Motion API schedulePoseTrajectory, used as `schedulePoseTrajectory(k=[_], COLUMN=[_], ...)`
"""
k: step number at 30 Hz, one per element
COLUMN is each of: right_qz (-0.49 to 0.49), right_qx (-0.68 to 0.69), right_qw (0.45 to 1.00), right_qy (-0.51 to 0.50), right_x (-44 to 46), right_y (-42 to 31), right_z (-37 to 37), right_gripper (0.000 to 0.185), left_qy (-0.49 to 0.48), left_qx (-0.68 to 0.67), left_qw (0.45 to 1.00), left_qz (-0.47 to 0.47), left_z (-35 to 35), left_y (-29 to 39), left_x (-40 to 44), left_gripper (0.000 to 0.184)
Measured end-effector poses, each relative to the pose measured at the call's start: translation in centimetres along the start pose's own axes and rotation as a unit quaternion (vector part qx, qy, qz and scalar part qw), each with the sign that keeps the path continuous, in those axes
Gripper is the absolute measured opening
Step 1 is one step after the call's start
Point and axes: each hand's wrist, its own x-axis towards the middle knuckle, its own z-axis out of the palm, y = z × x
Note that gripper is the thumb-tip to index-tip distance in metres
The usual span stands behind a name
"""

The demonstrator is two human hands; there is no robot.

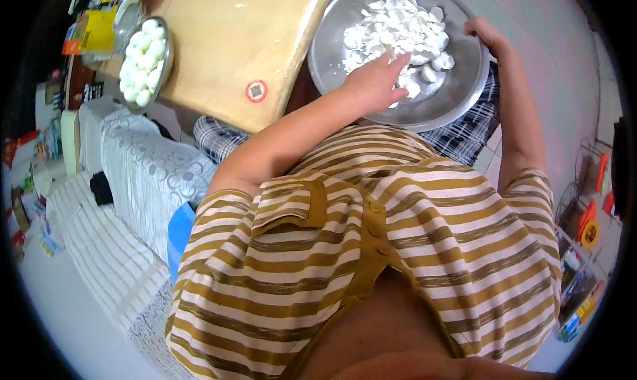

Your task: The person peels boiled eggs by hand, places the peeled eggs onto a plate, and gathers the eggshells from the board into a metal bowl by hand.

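Observation:
A large metal basin (461,101) rests on the person's lap, with a heap of white eggshell pieces (398,25) in it. Over the near part of the heap is my left hand (379,81), its fingers apart and close to the shells; I cannot make out anything held in them. My right hand (486,33) is closed around the basin's right rim. At the left edge of the table, peeled white eggs (142,65) fill a metal bowl (168,58).
A tan tabletop (219,41) with a round red-edged sticker (256,91) lies left of the basin. Beyond it stands a yellow package (98,31). A patterned cloth-covered seat (152,167) is at the left. Shelves with small items (577,280) stand at the right.

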Motion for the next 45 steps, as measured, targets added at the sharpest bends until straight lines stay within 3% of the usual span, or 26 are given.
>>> schedulePoseTrajectory(k=[1, 3, 5, 7, 10, 11, 12, 14, 15, 18, 19, 20, 22, 23, 25, 27, 28, 29, 30, 31, 32, 34, 38, 40, 43, 45], right_qz=[-0.008, 0.039, 0.044, 0.055, 0.077, 0.079, 0.081, 0.072, 0.064, 0.039, 0.036, 0.027, 0.021, 0.049, 0.075, 0.088, 0.084, 0.077, 0.07, 0.067, 0.061, 0.052, 0.064, 0.093, 0.043, 0.099], right_qx=[-0.002, 0.019, 0.013, 0.006, 0.022, 0.01, -0.001, -0.01, -0.018, -0.032, -0.005, 0.023, 0.046, 0.024, -0.004, 0.046, 0.048, 0.025, 0.005, 0.013, 0.026, 0.042, 0.026, 0.027, 0.047, 0.064], right_qw=[1.0, 0.998, 0.999, 0.998, 0.997, 0.997, 0.996, 0.997, 0.998, 0.999, 0.999, 0.997, 0.996, 0.996, 0.995, 0.995, 0.995, 0.996, 0.997, 0.997, 0.998, 0.998, 0.997, 0.995, 0.995, 0.981], right_qy=[-0.008, 0.034, 0.021, 0.008, 0.005, 0.015, 0.026, 0.025, 0.022, -0.001, 0.034, 0.068, 0.078, 0.073, 0.066, 0.03, 0.029, 0.027, 0.028, 0.031, 0.024, 0.022, 0.033, 0.038, 0.075, 0.156], right_x=[0.1, 0.4, -0.2, -0.1, 0.9, 0.0, -0.7, -1.5, -1.5, 0.2, 1.2, 2.2, 0.5, 0.0, -0.6, -0.3, -0.2, 0.0, 0.2, 0.6, 1.1, 1.4, 0.4, 0.1, -1.3, -2.1], right_y=[0.3, 0.6, -0.5, -0.4, 0.7, -0.4, -1.2, -1.7, -2.0, -0.5, 1.9, 3.0, 1.4, 0.5, -0.4, 0.0, 0.1, 0.2, 0.4, 1.0, 2.0, 2.2, 1.5, 1.1, -0.3, -2.0], right_z=[0.1, 0.3, 0.2, 0.2, -0.1, 0.0, 0.0, 0.1, 0.2, -0.5, -0.6, -0.4, 0.4, 0.3, 0.1, -0.1, -0.2, -0.4, -0.4, -0.5, -0.7, -0.7, -0.4, -0.3, 0.8, 1.6], right_gripper=[0.016, 0.016, 0.016, 0.017, 0.019, 0.019, 0.02, 0.018, 0.017, 0.016, 0.016, 0.015, 0.015, 0.015, 0.015, 0.02, 0.02, 0.019, 0.018, 0.018, 0.017, 0.016, 0.015, 0.015, 0.016, 0.016], left_qy=[0.005, 0.023, 0.214, 0.289, 0.327, 0.312, 0.316, 0.283, 0.252, 0.22, 0.147, 0.206, 0.239, 0.25, 0.33, 0.431, 0.454, 0.491, 0.481, 0.441, 0.44, 0.395, 0.35, 0.362, 0.378, 0.404], left_qx=[0.003, 0.042, 0.068, 0.123, 0.249, 0.274, 0.275, 0.272, 0.246, 0.031, 0.051, -0.043, -0.02, -0.012, -0.009, -0.095, -0.053, 0.018, 0.072, 0.113, 0.118, 0.186, 0.182, 0.202, 0.2, 0.138], left_qw=[1.0, 0.995, 0.962, 0.943, 0.911, 0.9, 0.899, 0.853, 0.873, 0.939, 0.973, 0.974, 0.961, 0.959, 0.933, 0.895, 0.889, 0.87, 0.871, 0.88, 0.881, 0.852, 0.857, 0.826, 0.809, 0.799], left_qz=[-0.009, 0.086, 0.156, 0.114, -0.017, -0.13, -0.131, -0.344, -0.338, -0.265, -0.168, -0.079, 0.137, 0.134, 0.141, 0.059, -0.033, -0.037, -0.07, -0.136, -0.131, -0.29, -0.331, -0.382, -0.403, -0.423], left_z=[-0.7, -2.4, -3.6, -5.1, -7.7, -8.3, -8.1, -8.2, -7.6, -5.0, -4.0, -0.3, 0.1, -1.2, -4.0, -7.4, -9.8, -11.4, -12.9, -13.8, -14.3, -15.4, -17.0, -18.0, -20.2, -21.3], left_y=[-0.7, -2.5, -4.9, -8.6, -15.1, -16.7, -17.9, -19.2, -19.7, -11.5, -8.7, -8.0, -5.2, -6.3, -9.3, -13.7, -14.8, -17.0, -19.1, -21.8, -23.5, -26.4, -31.2, -33.3, -35.6, -36.1], left_x=[-1.0, -3.4, -6.5, -8.9, -11.9, -12.9, -13.4, -13.4, -12.1, -5.8, -4.0, -2.3, -0.8, -0.6, -1.0, -2.5, -4.0, -5.0, -6.1, -7.3, -8.0, -8.3, -7.2, -6.0, -4.7, -4.2], left_gripper=[0.061, 0.031, 0.015, 0.019, 0.04, 0.053, 0.053, 0.066, 0.075, 0.08, 0.081, 0.063, 0.05, 0.05, 0.031, 0.016, 0.016, 0.019, 0.02, 0.034, 0.034, 0.056, 0.071, 0.078, 0.084, 0.086])
